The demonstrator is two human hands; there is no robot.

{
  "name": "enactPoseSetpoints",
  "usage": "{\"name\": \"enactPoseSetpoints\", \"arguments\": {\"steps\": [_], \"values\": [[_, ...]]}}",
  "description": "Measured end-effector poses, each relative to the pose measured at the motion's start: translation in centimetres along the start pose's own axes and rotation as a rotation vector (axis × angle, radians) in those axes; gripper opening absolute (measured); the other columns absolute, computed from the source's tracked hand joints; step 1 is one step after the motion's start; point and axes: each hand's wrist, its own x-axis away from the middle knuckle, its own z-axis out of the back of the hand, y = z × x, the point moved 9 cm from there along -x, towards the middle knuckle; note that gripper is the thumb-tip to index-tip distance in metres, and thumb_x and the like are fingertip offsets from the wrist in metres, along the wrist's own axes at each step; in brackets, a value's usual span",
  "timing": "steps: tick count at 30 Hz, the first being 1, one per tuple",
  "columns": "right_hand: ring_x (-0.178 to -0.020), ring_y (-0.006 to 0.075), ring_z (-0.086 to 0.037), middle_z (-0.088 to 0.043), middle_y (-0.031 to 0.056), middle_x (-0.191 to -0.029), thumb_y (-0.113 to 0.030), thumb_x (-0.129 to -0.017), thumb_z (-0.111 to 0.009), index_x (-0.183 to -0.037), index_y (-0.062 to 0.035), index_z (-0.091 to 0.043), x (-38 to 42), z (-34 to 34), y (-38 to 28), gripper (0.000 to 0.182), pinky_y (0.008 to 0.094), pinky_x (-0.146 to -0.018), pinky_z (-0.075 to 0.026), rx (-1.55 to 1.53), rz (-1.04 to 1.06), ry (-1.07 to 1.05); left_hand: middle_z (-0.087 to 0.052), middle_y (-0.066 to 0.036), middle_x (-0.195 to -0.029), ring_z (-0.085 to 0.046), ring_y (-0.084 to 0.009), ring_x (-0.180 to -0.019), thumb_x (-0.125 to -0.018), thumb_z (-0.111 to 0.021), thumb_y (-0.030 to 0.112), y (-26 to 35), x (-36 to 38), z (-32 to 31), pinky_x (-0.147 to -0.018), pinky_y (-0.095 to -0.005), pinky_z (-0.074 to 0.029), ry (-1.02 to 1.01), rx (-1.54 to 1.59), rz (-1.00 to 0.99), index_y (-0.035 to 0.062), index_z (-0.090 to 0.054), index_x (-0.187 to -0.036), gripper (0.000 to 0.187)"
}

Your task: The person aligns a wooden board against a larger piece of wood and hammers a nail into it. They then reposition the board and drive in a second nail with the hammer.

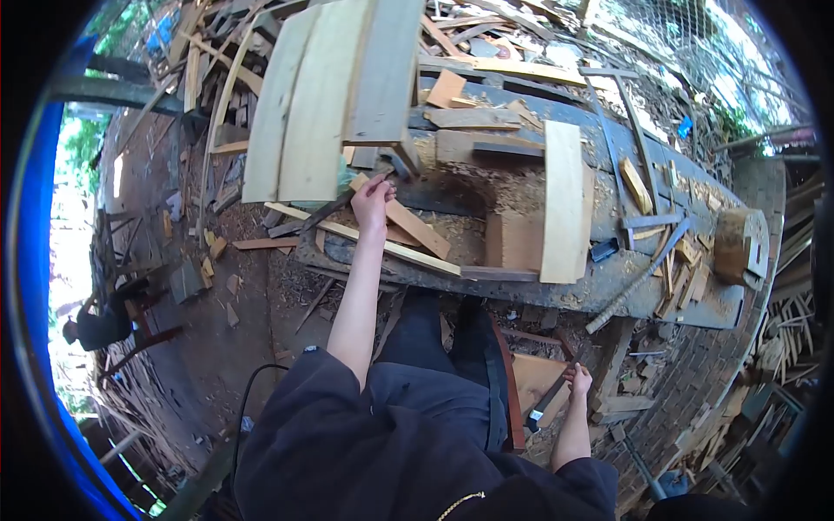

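My left hand (372, 201) is closed in a pinch at the near edge of a wooden piece made of pale and grey boards (317, 104). Whatever sits between its fingertips is too small to make out. Low on the right, beside my body, my right hand (577, 379) is wrapped round a dark, narrow tool (547, 401) with a light label near its lower end. A loose wooden strip (415, 227) lies just right of my left hand. Farther right, a pale board (563, 204) rests across the workbench (521, 295).
Wood scraps and shavings cover much of the bench. A wood block (740, 247) stands at its right end, near a long rod (638, 286). A reddish wooden frame (509, 382) is beside my legs. Another person (100, 326) is at the far left.
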Motion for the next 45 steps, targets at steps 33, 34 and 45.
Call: {"name": "enactPoseSetpoints", "arguments": {"steps": [33, 34, 45], "values": [[-0.065, 0.0109, -0.069, -0.077, 0.0084, -0.092, -0.035, -0.104, -0.069, -0.115, -0.0013, -0.071, 12.5, -20.7, 4.1, 0.035, 0.0221, -0.053, -0.045, 0.030, 0.035, -0.194, -0.066, -0.023, -0.131, -0.061, -0.0413, -0.123, -0.104, -0.059, 0.030, 7.1, -11.8, 12.8, -0.103, -0.0518, -0.049, -0.057, -1.275, -1.064, 0.0021, -0.062, -0.137, 0.043], [-0.065, 0.0104, -0.069, -0.076, 0.0082, -0.092, -0.034, -0.104, -0.070, -0.115, -0.0011, -0.071, 12.4, -20.8, 4.4, 0.035, 0.0218, -0.052, -0.044, 0.017, 0.033, -0.195, -0.065, -0.023, -0.131, -0.061, -0.0420, -0.123, -0.105, -0.058, 0.030, 7.3, -10.6, 11.7, -0.104, -0.0522, -0.049, -0.054, -1.298, -1.081, 0.0024, -0.062, -0.137, 0.043], [-0.071, 0.0149, -0.070, -0.075, 0.0110, -0.091, -0.026, -0.106, -0.067, -0.119, 0.0069, -0.069, 14.5, -22.5, 0.2, 0.036, 0.0282, -0.068, -0.055, -0.036, 0.051, -0.254, -0.061, -0.029, -0.135, -0.057, -0.0467, -0.129, -0.101, -0.059, 0.026, 5.7, -10.2, 10.2, -0.107, -0.0533, -0.046, -0.306, -1.147, -0.669, 0.0019, -0.060, -0.138, 0.044]]}}
